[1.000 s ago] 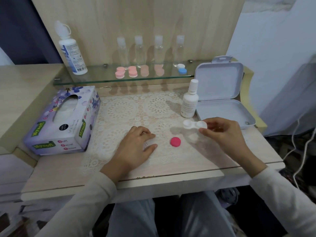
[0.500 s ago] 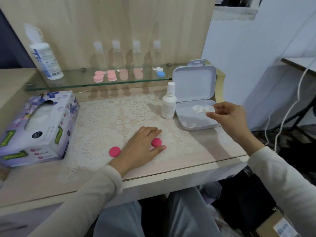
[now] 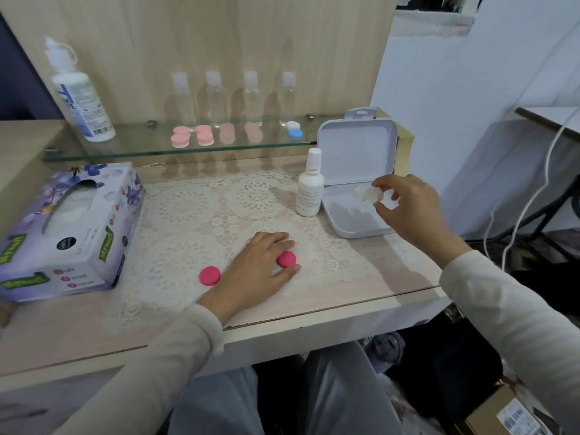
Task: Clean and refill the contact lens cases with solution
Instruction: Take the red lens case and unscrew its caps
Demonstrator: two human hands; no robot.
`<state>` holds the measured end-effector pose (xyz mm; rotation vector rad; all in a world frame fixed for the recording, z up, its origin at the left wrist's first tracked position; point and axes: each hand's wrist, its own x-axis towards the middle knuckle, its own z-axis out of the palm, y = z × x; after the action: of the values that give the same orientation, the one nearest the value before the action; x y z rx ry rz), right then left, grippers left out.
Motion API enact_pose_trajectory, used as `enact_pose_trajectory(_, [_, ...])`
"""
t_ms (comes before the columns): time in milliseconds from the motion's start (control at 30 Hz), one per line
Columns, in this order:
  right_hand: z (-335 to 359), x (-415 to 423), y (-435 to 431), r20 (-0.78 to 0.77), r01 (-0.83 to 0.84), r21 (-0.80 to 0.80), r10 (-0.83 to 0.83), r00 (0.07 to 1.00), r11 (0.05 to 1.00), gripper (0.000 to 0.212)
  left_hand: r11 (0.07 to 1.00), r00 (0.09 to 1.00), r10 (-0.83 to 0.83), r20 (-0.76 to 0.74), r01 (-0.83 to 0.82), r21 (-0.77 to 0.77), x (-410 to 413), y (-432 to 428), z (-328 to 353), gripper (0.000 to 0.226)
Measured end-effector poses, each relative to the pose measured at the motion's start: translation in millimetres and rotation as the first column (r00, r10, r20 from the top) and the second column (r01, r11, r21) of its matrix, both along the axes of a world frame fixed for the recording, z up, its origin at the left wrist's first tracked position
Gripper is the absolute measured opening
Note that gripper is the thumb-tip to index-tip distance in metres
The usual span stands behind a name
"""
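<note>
Head view: right hand point(image 3: 408, 208) pinches lens case point(image 3: 372, 193); left hand point(image 3: 257, 268) flat by pink cap point(image 3: 286, 259); bottle point(image 3: 310, 189) print unreadable.

free: lace mat point(image 3: 194, 233) centre | blocked: tissue box point(image 3: 69, 227) left, small bottle point(image 3: 310, 191) and open box point(image 3: 356, 152) right

The clear case point(image 3: 368, 193), uncapped, was pinched in the right grip point(image 3: 405, 205) over the open white box point(image 3: 354, 152). Two pink caps lay flat on the worktop point(image 3: 361, 287): one cap point(image 3: 286, 259) between the left grip's point(image 3: 254, 268) thumb and fingers, the other cap point(image 3: 209, 275) just left of that grip. The small white bottle point(image 3: 310, 186) stood upright beside the box.
</note>
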<state>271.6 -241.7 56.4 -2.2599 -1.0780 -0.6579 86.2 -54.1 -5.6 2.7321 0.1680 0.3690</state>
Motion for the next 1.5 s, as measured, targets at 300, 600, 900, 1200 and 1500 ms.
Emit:
enact_pose_trajectory(300, [-8.0, 4.7, 9.8, 0.206, -0.032, 0.009, 0.029, 0.978, 0.999, 0.031, 1.000, 1.000, 0.004, 0.005, -0.004, -0.031, -0.3, 0.7, -2.1, 0.081])
enact_pose_trajectory(600, [-11.5, 7.3, 10.1, 0.229, -0.032, 0.027, 0.025, 0.973, 0.999, 0.031, 0.999, 1.000, 0.005, 0.000, -0.005, -0.040, -0.1, 0.1, -1.4, 0.081])
enact_pose_trajectory(900, [-14.9, 8.3, 7.8, 0.224, -0.038, 0.043, 0.028, 0.974, 0.998, 0.033, 0.999, 1.000, -0.002, 0.011, 0.002, -0.040, -1.1, -0.3, -1.3, 0.080])
enact_pose_trajectory(1200, [-17.1, 4.5, 2.2, 0.073, 0.029, 0.063, -0.033, 0.997, 0.998, 0.025, 0.999, 0.999, 0.029, -0.012, -0.029, 0.041, 0.1, -0.5, 2.9, 0.080])
enact_pose_trajectory(1500, [-8.5, -38.2, 26.3, -0.229, -0.054, 0.261, 0.116, 0.966, 0.964, 0.018, 0.996, 0.994, 0.081, 0.067, -0.079, -0.035, -14.2, 13.5, 23.3, 0.046])
